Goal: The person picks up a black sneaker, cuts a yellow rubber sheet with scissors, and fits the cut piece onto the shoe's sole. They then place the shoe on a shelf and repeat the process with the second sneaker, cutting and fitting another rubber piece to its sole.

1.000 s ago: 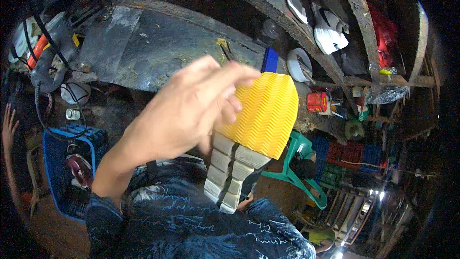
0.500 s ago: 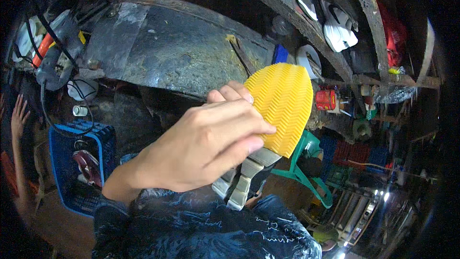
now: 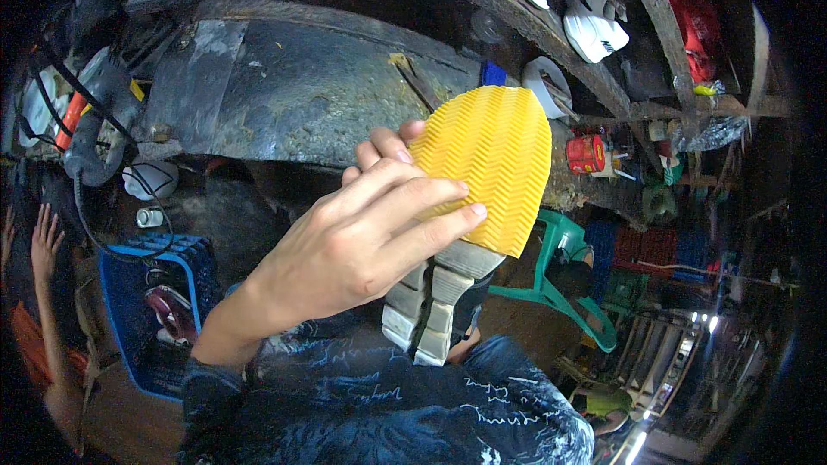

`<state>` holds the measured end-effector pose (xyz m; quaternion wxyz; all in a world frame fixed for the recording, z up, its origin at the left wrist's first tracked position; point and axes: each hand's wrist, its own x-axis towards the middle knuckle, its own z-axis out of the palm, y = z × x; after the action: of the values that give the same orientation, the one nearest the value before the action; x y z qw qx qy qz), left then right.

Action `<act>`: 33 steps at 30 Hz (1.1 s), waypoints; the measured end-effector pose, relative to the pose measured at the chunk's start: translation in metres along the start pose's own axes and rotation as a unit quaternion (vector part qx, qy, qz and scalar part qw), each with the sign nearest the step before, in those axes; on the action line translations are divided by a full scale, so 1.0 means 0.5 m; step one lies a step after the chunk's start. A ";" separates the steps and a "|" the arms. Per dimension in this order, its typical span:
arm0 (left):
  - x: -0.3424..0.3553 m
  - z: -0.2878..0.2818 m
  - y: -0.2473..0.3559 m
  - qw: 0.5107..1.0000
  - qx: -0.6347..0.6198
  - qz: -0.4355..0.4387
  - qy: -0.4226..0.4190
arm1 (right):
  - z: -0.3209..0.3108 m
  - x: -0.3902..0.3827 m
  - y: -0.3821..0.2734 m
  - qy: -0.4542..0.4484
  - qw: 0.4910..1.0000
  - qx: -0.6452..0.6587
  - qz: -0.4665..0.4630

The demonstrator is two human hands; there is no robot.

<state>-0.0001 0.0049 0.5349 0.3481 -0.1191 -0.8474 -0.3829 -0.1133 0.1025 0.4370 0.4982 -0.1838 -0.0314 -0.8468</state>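
A shoe sits in front of me with its underside up, its worn grey-and-black heel (image 3: 432,323) toward my body. Over the front half lies a yellow rubber sole piece (image 3: 504,164) with zigzag ridges. My left hand (image 3: 345,237) reaches across from the left, back of the hand up, fingertips pressed onto the yellow sole piece near its edge with the heel. Behind it, curled fingers of what appears to be my right hand (image 3: 379,148) wrap the shoe's left edge; the rest of that hand is hidden beneath the shoe.
A dark, worn workbench (image 3: 301,95) lies beyond. To the left stand a blue crate (image 3: 112,310) with a shoe inside and a cabled tool (image 3: 95,133). Another person's hand (image 3: 45,245) shows at far left. Right are a red can (image 3: 586,153), a green chair (image 3: 556,267) and a white shoe (image 3: 594,30).
The shoe and hands sit slightly higher and further left in the picture. My left fingers have shifted a little on the yellow sole piece, and more of the curled fingers behind shows.
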 end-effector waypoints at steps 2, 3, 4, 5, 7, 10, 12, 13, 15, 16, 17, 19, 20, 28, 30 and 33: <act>0.002 0.000 0.003 1.000 0.011 0.011 0.004 | 0.011 0.007 -0.005 0.014 1.000 -0.005 0.012; 0.004 0.000 0.004 1.000 0.015 0.019 0.005 | 0.024 0.006 -0.009 0.052 0.999 -0.005 0.014; 0.005 -0.001 0.005 0.999 0.019 0.027 0.005 | 0.040 0.004 -0.012 0.070 0.997 -0.006 0.014; 0.007 -0.002 0.005 0.999 0.016 0.028 0.010 | 0.052 0.010 -0.012 0.092 0.995 -0.027 -0.005; 0.010 -0.004 0.005 0.999 0.011 0.032 0.021 | 0.081 0.010 -0.009 0.096 0.992 -0.069 -0.046; 0.013 0.001 0.005 0.999 0.026 0.030 0.033 | 0.104 -0.013 -0.002 0.382 0.916 -0.078 -0.096; 0.014 0.005 0.005 0.999 0.011 0.023 0.039 | 0.083 -0.027 -0.002 0.281 0.954 -0.056 -0.085; 0.015 0.006 0.005 0.999 0.006 0.021 0.040 | 0.069 -0.040 -0.006 0.207 0.973 -0.066 -0.080; 0.016 0.010 0.005 0.999 0.008 0.019 0.043 | 0.037 -0.066 -0.018 0.247 0.962 -0.075 -0.084; 0.017 0.012 0.005 0.999 0.012 0.019 0.047 | 0.025 -0.076 -0.023 0.246 0.961 -0.091 -0.089; 0.018 0.015 0.007 0.999 0.013 0.017 0.049 | 0.014 -0.079 -0.026 0.242 0.964 -0.076 -0.081; 0.021 0.019 0.009 0.998 0.022 0.015 0.058 | 0.009 -0.072 -0.029 0.206 0.973 -0.076 -0.074; 0.021 0.020 0.010 0.998 0.021 0.014 0.054 | 0.012 -0.058 -0.028 0.218 0.968 -0.093 -0.077; 0.017 0.014 0.003 0.999 0.007 0.025 0.020 | 0.051 -0.021 -0.017 0.338 0.932 -0.106 -0.079; 0.016 0.013 0.000 0.999 0.000 0.027 0.022 | 0.034 -0.040 -0.022 0.295 0.948 -0.104 -0.062; 0.017 0.013 -0.005 0.999 -0.016 0.019 0.025 | -0.014 -0.030 -0.033 0.167 0.979 -0.115 0.001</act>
<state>-0.0107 0.0076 0.5365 0.3746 -0.1313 -0.8296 -0.3928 -0.1226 0.1214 0.4276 0.4726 -0.0962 0.1498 -0.8631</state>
